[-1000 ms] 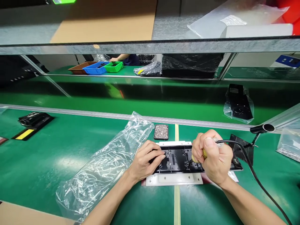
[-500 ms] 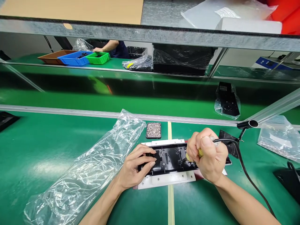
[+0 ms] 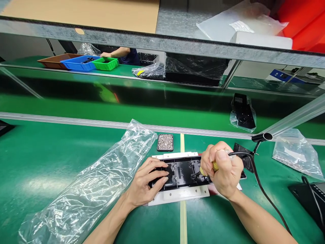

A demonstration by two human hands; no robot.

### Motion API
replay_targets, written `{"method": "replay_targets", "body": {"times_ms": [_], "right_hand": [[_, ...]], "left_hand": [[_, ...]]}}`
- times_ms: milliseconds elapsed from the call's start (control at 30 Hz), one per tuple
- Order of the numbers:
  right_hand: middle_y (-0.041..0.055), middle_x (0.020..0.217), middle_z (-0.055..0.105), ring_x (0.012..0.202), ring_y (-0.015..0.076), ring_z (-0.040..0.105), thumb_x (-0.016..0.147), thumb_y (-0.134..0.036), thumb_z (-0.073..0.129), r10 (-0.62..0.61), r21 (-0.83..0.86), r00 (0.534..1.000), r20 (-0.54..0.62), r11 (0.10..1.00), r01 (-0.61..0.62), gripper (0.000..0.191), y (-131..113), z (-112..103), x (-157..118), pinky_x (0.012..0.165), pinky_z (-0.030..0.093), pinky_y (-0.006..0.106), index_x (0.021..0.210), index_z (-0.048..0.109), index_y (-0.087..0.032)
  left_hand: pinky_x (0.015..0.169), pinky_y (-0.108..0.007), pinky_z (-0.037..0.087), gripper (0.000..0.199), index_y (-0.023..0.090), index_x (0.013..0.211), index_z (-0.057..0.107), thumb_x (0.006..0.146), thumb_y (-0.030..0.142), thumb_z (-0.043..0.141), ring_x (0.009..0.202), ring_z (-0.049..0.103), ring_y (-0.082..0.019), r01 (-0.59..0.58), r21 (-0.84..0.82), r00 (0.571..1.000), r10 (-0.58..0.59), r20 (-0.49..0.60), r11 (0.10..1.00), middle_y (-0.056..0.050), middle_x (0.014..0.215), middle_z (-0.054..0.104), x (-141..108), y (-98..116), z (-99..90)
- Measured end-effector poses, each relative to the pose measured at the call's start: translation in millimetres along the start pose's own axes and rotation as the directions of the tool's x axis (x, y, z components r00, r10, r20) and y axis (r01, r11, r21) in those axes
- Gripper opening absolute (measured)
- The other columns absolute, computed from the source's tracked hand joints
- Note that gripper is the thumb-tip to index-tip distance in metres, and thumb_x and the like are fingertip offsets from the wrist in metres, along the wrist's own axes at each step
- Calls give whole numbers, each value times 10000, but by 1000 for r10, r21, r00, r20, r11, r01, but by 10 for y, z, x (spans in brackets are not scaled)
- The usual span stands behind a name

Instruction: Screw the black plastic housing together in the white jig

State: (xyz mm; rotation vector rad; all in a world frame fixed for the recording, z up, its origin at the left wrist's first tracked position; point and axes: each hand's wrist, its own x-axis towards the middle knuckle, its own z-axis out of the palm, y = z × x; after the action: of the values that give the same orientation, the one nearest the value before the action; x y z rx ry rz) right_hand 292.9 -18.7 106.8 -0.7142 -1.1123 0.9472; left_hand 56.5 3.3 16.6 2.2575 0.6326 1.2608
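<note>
Under a metal shelf point(image 3: 142, 40) with a sheet of cardboard point(image 3: 83, 15) on it, a green bench point(image 3: 210, 220) runs across the view; on the far side, another person's hand point(image 3: 105, 55) is at a green bin point(image 3: 108, 64), beside a blue bin point(image 3: 77, 65) and a brown bin point(image 3: 49, 62).

On the near part of the bench, a long black panel point(image 3: 185, 174) lies, open side up, on a white block point(image 3: 181, 194), across a strip of pale tape point(image 3: 183, 220); the left hand point(image 3: 146, 181) rests over the panel's left end, its fingers slightly spread and bent, the thumb apart from them on the near side; the right hand point(image 3: 224, 169) is curled tightly round a yellow tool point(image 3: 215, 166), which slants down to the left, its dark tip at the middle of the panel; whether the tip touches a screw is hard to tell.

A black cable point(image 3: 262, 189) runs from the top of that fist down to the right; just beyond the panel sits a small square tray point(image 3: 165, 150) full of tiny silvery pieces; a crumpled clear bag point(image 3: 88, 186) stretches along the left, near the left forearm; to the right are a metal tube point(image 3: 266, 136) and another clear bag point(image 3: 297, 154).
</note>
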Motion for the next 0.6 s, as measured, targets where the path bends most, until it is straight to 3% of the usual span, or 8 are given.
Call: {"method": "replay_targets", "body": {"times_ms": [300, 600], "right_hand": [[-37, 542, 475, 397, 66, 359, 1023, -326, 563, 0, -10, 1000, -16, 1000, -1, 329, 0, -10, 6, 343, 305, 173, 729, 506, -188], [-40, 545, 472, 416, 71, 368, 1041, -324, 534, -19, -7, 1000, 6, 1000, 19, 323, 29, -30, -6, 356, 294, 168, 748, 495, -193]], "left_hand": [[988, -525, 555, 233, 176, 1187, 706, 976, 95, 647, 1192, 619, -301, -68, -19, 998, 67, -9, 998, -119, 1175, 701, -14, -20, -7], [989, -490, 585, 252, 137, 1172, 711, 955, 41, 629, 1206, 632, -301, -81, -54, 997, 82, 9, 995, -134, 1180, 700, -18, -45, 8]]}}
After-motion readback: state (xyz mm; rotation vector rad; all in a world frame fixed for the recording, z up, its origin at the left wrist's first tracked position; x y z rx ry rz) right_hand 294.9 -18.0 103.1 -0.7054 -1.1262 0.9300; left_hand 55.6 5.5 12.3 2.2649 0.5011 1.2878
